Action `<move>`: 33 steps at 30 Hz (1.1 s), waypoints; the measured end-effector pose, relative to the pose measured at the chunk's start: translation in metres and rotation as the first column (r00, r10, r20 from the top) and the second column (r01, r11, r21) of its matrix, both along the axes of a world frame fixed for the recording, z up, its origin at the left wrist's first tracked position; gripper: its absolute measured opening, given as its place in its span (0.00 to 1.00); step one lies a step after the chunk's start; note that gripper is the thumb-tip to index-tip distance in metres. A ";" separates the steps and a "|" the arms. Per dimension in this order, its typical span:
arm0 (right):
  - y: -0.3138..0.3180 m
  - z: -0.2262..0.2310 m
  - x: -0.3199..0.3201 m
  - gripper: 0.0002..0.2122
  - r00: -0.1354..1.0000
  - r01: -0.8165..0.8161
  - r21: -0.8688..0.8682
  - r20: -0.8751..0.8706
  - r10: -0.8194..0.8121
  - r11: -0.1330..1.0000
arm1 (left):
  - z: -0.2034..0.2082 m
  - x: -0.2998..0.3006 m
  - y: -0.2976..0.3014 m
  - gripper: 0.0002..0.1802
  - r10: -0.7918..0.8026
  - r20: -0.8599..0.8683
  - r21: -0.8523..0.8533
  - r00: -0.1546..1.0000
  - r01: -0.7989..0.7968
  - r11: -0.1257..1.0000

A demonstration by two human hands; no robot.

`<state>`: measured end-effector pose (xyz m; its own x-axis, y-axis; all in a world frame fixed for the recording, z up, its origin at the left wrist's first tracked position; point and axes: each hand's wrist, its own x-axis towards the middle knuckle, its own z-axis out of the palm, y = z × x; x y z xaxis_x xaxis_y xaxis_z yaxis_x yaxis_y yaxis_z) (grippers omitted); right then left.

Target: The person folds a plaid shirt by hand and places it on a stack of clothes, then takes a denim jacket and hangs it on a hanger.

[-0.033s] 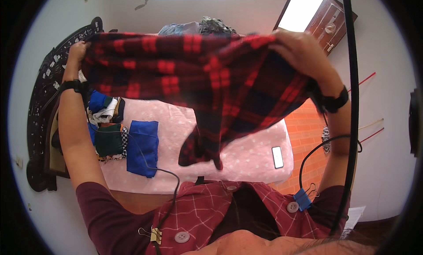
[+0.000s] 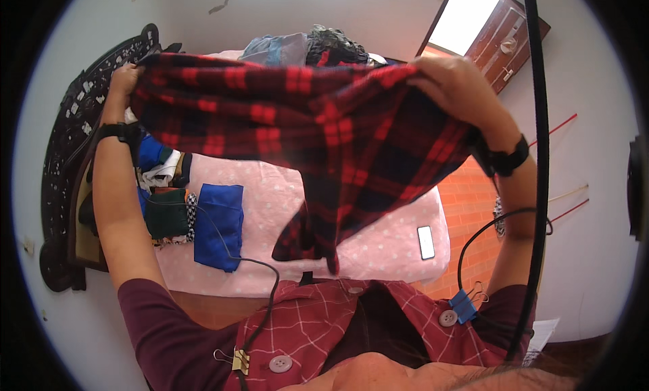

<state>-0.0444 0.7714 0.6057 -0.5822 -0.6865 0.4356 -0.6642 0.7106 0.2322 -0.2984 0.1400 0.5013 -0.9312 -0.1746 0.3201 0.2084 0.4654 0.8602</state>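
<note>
A red and navy plaid garment (image 2: pixel 270 114) is stretched out in the air above the bed, and whether it is a shirt or trousers I cannot tell. My left hand (image 2: pixel 124 79) grips its far left corner with closed fingers. At the other end, my right hand (image 2: pixel 451 85) pinches the upper right edge, fingertips partly hidden by cloth. A loose part droops from the middle, its tip hanging over the pink spotted bedsheet (image 2: pixel 270 202). Below the garment, a folded blue cloth (image 2: pixel 220 225) lies flat beside folded clothes, including a dark green piece (image 2: pixel 167 218).
A phone (image 2: pixel 425 242) rests near the bed's right edge. Heaped clothes (image 2: pixel 277 50) sit at the far end. A dark carved headboard (image 2: pixel 67 141) stands left. Black cables (image 2: pixel 274 283) run along my arms and chest. Orange tiled floor (image 2: pixel 463 202) shows at right.
The garment has dropped slightly, its drooping tip hanging lower. My right hand has shifted a little down and left; both hands keep their grip.
</note>
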 end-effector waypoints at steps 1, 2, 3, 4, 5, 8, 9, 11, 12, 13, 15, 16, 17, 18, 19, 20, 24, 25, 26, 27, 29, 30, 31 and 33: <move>0.003 -0.012 -0.009 0.09 0.997 0.046 -0.005 0.065 -0.045 0.999 | -0.014 -0.002 0.003 0.15 0.032 -0.027 -0.130 0.999 -0.036 0.991; 0.005 -0.023 -0.020 0.09 0.996 -0.007 -0.018 0.091 0.009 1.000 | -0.029 -0.003 0.008 0.14 0.091 -0.009 -0.222 0.996 -0.091 0.971; 0.005 -0.033 -0.032 0.09 0.992 0.055 0.003 0.113 -0.055 0.998 | -0.046 -0.004 0.012 0.14 0.114 -0.007 -0.230 0.993 -0.112 0.967; 0.011 -0.034 -0.046 0.10 0.997 -0.009 -0.019 0.076 0.011 1.000 | -0.056 -0.003 0.020 0.13 0.088 -0.010 -0.216 0.996 -0.088 0.972; 0.008 -0.043 -0.059 0.10 0.991 0.092 0.031 0.096 -0.095 0.995 | -0.066 -0.001 0.024 0.13 0.168 -0.016 -0.276 0.986 -0.166 0.947; 0.010 -0.052 -0.097 0.10 0.983 0.185 0.139 -0.005 -0.186 0.973 | -0.067 0.009 0.034 0.13 0.293 0.067 -0.039 0.954 -0.291 0.956; 0.014 -0.045 -0.108 0.10 0.978 0.199 0.128 -0.092 -0.188 0.972 | -0.057 0.012 0.035 0.14 0.300 -0.063 -0.005 0.952 -0.301 0.954; 0.027 -0.018 -0.122 0.11 0.933 0.247 0.113 -0.297 -0.205 0.962 | -0.025 0.012 0.041 0.15 0.403 -0.248 0.027 0.881 -0.410 0.912; 0.036 -0.003 -0.119 0.11 0.901 0.312 0.080 -0.341 -0.268 0.947 | 0.000 0.015 0.041 0.20 0.365 -0.218 -0.026 0.905 -0.380 0.925; 0.039 0.010 -0.115 0.08 0.865 0.123 0.052 -0.496 -0.081 0.991 | 0.017 0.017 0.040 0.19 0.339 -0.234 -0.041 0.911 -0.357 0.933; 0.043 0.029 -0.097 0.09 0.803 0.112 0.068 -0.594 -0.050 0.991 | 0.042 0.021 0.041 0.18 0.282 -0.294 0.039 0.913 -0.283 0.958; 0.044 0.032 -0.083 0.09 0.783 0.100 0.074 -0.621 -0.033 0.992 | 0.050 0.022 0.042 0.18 0.258 -0.361 0.124 0.896 -0.228 0.966; 0.044 0.026 -0.067 0.10 0.785 0.108 0.089 -0.619 -0.031 0.990 | 0.055 0.022 0.042 0.15 0.264 -0.437 0.129 0.860 -0.231 0.964; 0.045 0.016 -0.046 0.11 0.793 0.124 0.103 -0.609 -0.036 0.987 | 0.056 0.022 0.042 0.15 0.253 -0.399 0.148 0.881 -0.211 0.966; 0.049 0.002 -0.025 0.12 0.813 0.185 0.124 -0.577 -0.081 0.975 | 0.052 0.024 0.042 0.14 0.217 -0.367 0.145 0.905 -0.174 0.974; 0.049 -0.021 -0.006 0.14 0.770 0.184 0.187 -0.638 -0.023 0.965 | 0.045 0.026 0.041 0.13 0.201 -0.335 0.170 0.921 -0.151 0.974; 0.052 -0.150 0.080 0.16 0.957 0.113 0.033 -0.272 -0.099 0.993 | -0.019 0.055 0.052 0.20 0.055 -0.353 0.041 0.934 -0.044 0.998; 0.052 -0.188 0.103 0.15 0.952 0.159 0.115 -0.281 -0.121 0.981 | -0.043 0.069 0.056 0.18 0.082 -0.323 -0.032 0.943 -0.097 0.995; 0.052 -0.228 0.126 0.14 0.963 0.203 0.102 -0.198 -0.180 0.974 | -0.081 0.095 0.062 0.16 0.029 -0.255 -0.140 0.967 -0.067 0.988; 0.046 -0.271 0.146 0.14 0.974 0.217 -0.029 -0.058 -0.219 0.976 | -0.114 0.114 0.068 0.13 0.023 -0.252 -0.359 0.968 -0.116 0.926; 0.039 -0.357 0.186 0.10 0.960 0.269 -0.149 0.123 -0.252 0.952 | -0.208 0.168 0.093 0.08 0.099 -0.044 -0.172 0.994 -0.105 0.980; 0.035 -0.398 0.208 0.08 0.935 0.324 -0.153 0.199 -0.292 0.934 | -0.250 0.194 0.100 0.07 -0.037 -0.067 -0.185 0.997 0.024 0.982; 0.033 -0.435 0.232 0.07 0.884 0.384 -0.144 0.343 -0.318 0.912 | -0.293 0.216 0.111 0.05 0.084 0.118 -0.229 0.989 -0.056 0.972; 0.026 -0.507 0.271 0.05 0.787 0.470 -0.086 0.492 -0.373 0.878 | -0.373 0.275 0.126 0.03 -0.039 0.373 0.010 0.927 0.038 0.999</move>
<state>0.2266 0.7970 0.0989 -0.9551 -0.2558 0.1497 -0.2814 0.9412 -0.1872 -0.0233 0.2655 0.1281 -0.9893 -0.1366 -0.0519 -0.1099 0.4615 0.8803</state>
